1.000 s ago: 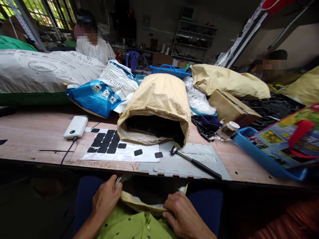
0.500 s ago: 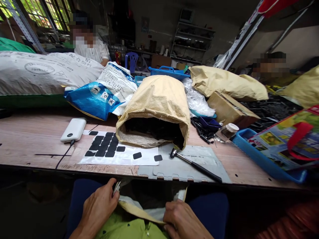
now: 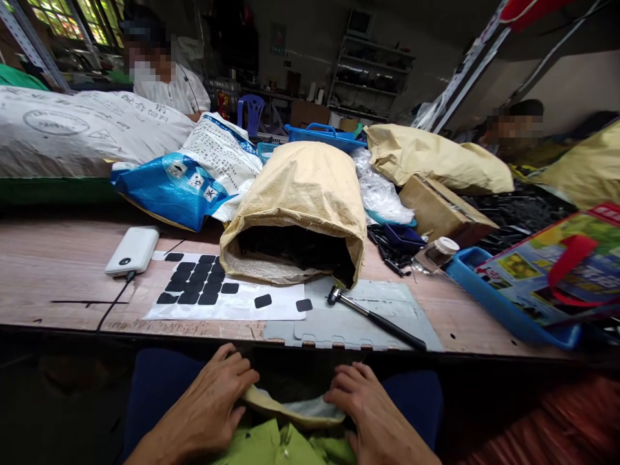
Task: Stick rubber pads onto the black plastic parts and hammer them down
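Observation:
Across my lap lies an open bag with a yellowish rim and white lining (image 3: pixel 310 408), its dark mouth facing the table. My left hand (image 3: pixel 216 397) curls over the left side of that rim, fingers bent and thumb underneath. On the right side, my right hand (image 3: pixel 361 400) grips the rim with its fingers folded over the edge. What lies inside the lap bag is too dark to make out. Just beyond, on the table, a small hammer (image 3: pixel 378 316) with a black handle rests on a grey mat (image 3: pixel 314 332).
A big tan sack (image 3: pixel 310 174) gapes toward me, dark contents inside. Left of it are a white sheet (image 3: pixel 285 313) with several black stickers and a corded white power bank (image 3: pixel 133 250). A blue tray (image 3: pixel 465 274) stands right. Two people sit across the table.
Both hands have shifted along the bag's rim, and their fingers now fold over it where they pinched it before. The bag's mouth looks narrower. The view has turned slightly right.

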`<state>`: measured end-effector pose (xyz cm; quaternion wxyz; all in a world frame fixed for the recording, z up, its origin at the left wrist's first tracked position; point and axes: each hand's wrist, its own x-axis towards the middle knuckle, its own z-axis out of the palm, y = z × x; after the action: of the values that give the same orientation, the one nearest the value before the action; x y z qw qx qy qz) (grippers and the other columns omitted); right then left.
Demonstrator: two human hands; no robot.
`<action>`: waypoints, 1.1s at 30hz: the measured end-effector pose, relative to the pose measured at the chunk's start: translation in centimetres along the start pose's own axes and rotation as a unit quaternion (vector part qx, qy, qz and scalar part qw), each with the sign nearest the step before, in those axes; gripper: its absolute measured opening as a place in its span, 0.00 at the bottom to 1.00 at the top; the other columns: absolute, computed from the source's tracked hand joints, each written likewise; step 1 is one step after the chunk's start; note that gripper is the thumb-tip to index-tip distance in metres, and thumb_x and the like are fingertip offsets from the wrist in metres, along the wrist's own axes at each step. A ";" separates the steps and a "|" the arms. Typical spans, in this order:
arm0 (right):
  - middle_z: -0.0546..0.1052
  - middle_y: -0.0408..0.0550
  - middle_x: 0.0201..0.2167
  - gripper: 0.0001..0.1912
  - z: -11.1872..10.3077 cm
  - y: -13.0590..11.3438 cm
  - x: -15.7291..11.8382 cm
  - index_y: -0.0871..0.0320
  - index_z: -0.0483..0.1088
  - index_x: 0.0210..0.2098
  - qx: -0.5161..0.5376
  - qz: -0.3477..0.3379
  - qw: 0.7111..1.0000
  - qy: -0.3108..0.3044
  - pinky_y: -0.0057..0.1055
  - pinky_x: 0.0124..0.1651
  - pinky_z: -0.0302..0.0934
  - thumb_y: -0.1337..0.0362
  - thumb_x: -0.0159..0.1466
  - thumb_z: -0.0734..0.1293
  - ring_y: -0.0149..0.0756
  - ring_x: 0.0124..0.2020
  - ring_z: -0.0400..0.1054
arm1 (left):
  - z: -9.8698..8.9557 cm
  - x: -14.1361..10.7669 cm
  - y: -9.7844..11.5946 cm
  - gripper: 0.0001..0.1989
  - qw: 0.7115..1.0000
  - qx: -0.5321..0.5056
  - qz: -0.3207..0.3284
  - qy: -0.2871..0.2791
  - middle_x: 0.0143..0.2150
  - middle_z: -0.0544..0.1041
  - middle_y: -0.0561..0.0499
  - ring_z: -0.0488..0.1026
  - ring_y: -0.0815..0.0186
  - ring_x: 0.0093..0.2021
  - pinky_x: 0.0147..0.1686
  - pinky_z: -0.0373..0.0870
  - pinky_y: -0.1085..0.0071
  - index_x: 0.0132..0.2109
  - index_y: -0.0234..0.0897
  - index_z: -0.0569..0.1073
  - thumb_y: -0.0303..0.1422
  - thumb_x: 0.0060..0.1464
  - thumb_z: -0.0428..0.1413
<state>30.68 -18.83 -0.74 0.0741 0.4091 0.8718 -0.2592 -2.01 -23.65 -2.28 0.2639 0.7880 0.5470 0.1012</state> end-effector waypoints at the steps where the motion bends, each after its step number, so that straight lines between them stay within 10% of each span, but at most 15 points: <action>1: 0.73 0.47 0.49 0.23 0.1 0.6 0.2 0.52 0.75 0.45 -0.022 0.006 1.000 0.003 0.44 0.68 0.37 0.69 0.49 0.68 0.45 0.57 0.60 | 0.3 0.1 -0.6 0.15 1.000 0.008 -0.014 -0.009 0.42 0.77 0.50 0.72 0.56 0.48 0.66 0.46 0.49 0.43 0.43 0.75 0.24 0.47 0.58; 24: 0.78 0.48 0.35 0.09 -0.2 3.4 -0.4 0.56 0.75 0.31 -0.041 0.079 0.995 -0.045 0.41 0.65 0.47 0.69 0.60 0.62 0.38 0.44 0.71 | 1.3 -1.1 -3.2 0.13 0.999 0.019 0.039 0.022 0.34 0.75 0.52 0.72 0.64 0.38 0.53 0.54 0.60 0.35 0.40 0.73 0.19 0.59 0.48; 29: 0.76 0.49 0.51 0.16 -1.2 3.4 -1.2 0.50 0.75 0.50 0.039 0.042 0.998 0.014 0.39 0.63 0.54 0.59 0.63 0.67 0.43 0.55 0.67 | -1.2 -1.8 -1.6 0.20 0.996 -0.089 -0.028 0.000 0.50 0.78 0.51 0.72 0.57 0.52 0.57 0.61 0.62 0.51 0.48 0.77 0.29 0.50 0.63; 33: 0.74 0.51 0.56 0.18 -3.8 4.4 0.1 0.50 0.74 0.54 0.055 0.023 0.991 0.121 0.39 0.62 0.58 0.55 0.70 0.61 0.45 0.57 0.66 | -5.3 3.1 0.0 0.15 0.981 -0.142 -0.091 0.091 0.50 0.81 0.50 0.75 0.59 0.49 0.48 0.69 0.67 0.52 0.48 0.80 0.43 0.61 0.57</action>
<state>34.23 -14.48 0.81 -0.0492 0.4605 0.8492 -0.2539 -3.16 -19.21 1.75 0.3304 0.6769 0.6181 0.2249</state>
